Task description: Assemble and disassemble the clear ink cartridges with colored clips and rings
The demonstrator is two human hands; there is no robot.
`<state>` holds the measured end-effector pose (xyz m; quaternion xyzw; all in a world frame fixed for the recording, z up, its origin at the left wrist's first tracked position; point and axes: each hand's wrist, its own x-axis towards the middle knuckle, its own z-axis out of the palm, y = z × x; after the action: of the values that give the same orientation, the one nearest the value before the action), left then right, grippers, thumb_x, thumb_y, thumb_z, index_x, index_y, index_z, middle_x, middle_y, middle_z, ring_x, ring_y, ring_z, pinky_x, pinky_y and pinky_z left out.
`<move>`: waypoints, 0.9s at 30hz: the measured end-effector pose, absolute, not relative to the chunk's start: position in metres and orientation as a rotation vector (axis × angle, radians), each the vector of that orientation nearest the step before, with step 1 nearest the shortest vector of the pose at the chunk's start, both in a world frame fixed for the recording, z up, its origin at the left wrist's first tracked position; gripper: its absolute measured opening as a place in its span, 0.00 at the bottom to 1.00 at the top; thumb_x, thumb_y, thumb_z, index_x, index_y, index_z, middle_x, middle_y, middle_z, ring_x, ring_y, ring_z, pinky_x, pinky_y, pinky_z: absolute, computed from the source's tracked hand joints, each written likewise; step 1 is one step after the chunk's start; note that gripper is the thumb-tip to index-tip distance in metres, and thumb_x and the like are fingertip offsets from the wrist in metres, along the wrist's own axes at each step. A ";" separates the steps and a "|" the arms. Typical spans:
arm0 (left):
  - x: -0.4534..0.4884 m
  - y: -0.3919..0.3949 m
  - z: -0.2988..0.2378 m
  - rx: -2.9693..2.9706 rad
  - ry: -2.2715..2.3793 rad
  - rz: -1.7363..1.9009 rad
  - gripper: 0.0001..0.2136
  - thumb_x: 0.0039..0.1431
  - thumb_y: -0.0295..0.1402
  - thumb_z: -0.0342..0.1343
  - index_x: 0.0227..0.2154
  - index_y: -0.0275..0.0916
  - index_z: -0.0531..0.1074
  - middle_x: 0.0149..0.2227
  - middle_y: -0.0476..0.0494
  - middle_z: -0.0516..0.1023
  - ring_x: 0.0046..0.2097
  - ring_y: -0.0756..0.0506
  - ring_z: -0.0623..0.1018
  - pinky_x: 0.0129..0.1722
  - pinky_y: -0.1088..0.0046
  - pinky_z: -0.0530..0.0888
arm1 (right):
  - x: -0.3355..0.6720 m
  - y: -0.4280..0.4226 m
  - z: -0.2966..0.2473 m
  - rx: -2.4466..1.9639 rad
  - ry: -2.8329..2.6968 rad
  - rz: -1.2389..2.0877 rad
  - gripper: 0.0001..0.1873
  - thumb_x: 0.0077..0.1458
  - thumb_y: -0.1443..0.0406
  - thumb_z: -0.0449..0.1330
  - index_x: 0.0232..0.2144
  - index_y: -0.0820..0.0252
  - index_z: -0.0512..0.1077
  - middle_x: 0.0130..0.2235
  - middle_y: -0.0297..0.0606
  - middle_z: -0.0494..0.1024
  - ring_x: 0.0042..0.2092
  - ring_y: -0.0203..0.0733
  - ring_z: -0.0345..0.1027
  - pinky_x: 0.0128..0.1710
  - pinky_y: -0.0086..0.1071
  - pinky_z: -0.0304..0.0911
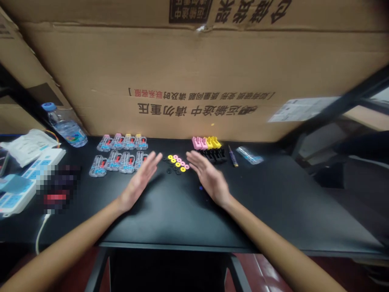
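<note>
My left hand (140, 181) is held over the black table with fingers stretched out and nothing in it. Facing it, my right hand (212, 179) is also open and empty, palm turned inward. Between and beyond the fingertips lies a cluster of small yellow, pink and black rings (178, 164). Several clear plastic cases (120, 161) with red and blue parts stand in two rows left of my left hand. Behind my right fingers sit pink clips (199, 142), yellow clips (214, 142) and black clips (216, 155).
Right of the clips lie a screwdriver (233, 156) and a clear plastic packet (249, 155). A water bottle (68, 127), a white power strip (33, 182) and a white bag (27, 148) are at the left. A large cardboard box (182, 61) walls off the back.
</note>
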<state>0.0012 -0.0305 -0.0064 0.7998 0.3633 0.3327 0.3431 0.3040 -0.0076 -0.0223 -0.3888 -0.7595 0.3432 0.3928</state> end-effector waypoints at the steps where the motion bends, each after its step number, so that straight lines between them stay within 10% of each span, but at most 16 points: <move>1: 0.000 -0.026 -0.004 1.946 0.995 0.914 0.33 0.77 0.56 0.20 0.78 0.55 0.19 0.81 0.45 0.46 0.79 0.41 0.57 0.72 0.46 0.68 | 0.306 -0.004 -0.021 -0.985 -1.820 0.960 0.39 0.76 0.48 0.35 0.81 0.51 0.38 0.78 0.46 0.58 0.76 0.57 0.59 0.70 0.62 0.63; 12: -0.020 -0.001 0.000 1.634 1.190 1.061 0.36 0.76 0.57 0.21 0.78 0.51 0.21 0.80 0.44 0.51 0.75 0.38 0.67 0.65 0.47 0.76 | 0.331 0.017 -0.025 -0.946 -1.561 1.122 0.42 0.73 0.45 0.36 0.81 0.55 0.45 0.75 0.46 0.64 0.75 0.57 0.60 0.71 0.66 0.61; 15: -0.022 -0.005 -0.003 1.734 1.123 1.175 0.34 0.77 0.53 0.22 0.81 0.49 0.34 0.76 0.37 0.64 0.69 0.36 0.74 0.62 0.47 0.78 | 0.325 0.012 -0.025 -1.017 -1.568 0.952 0.36 0.75 0.48 0.41 0.73 0.55 0.65 0.63 0.49 0.81 0.67 0.61 0.73 0.67 0.65 0.67; 19: -0.013 -0.019 -0.006 2.370 1.021 1.006 0.23 0.76 0.45 0.49 0.69 0.47 0.70 0.62 0.38 0.80 0.66 0.35 0.75 0.67 0.47 0.71 | 0.315 0.000 -0.027 -1.103 -1.819 0.546 0.18 0.72 0.55 0.56 0.49 0.52 0.85 0.48 0.44 0.89 0.55 0.58 0.82 0.62 0.59 0.73; 27: 0.009 0.001 0.017 2.906 1.016 0.515 0.20 0.75 0.35 0.51 0.66 0.45 0.73 0.66 0.39 0.76 0.69 0.35 0.70 0.66 0.50 0.69 | 0.302 -0.009 -0.035 -0.883 -2.284 0.273 0.19 0.72 0.62 0.54 0.56 0.46 0.81 0.46 0.41 0.88 0.56 0.56 0.79 0.58 0.57 0.75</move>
<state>0.0094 0.0013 0.0172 0.9310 0.3255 0.1651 0.0099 0.3020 -0.0091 -0.0351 -0.3379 -0.8743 0.1045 0.3324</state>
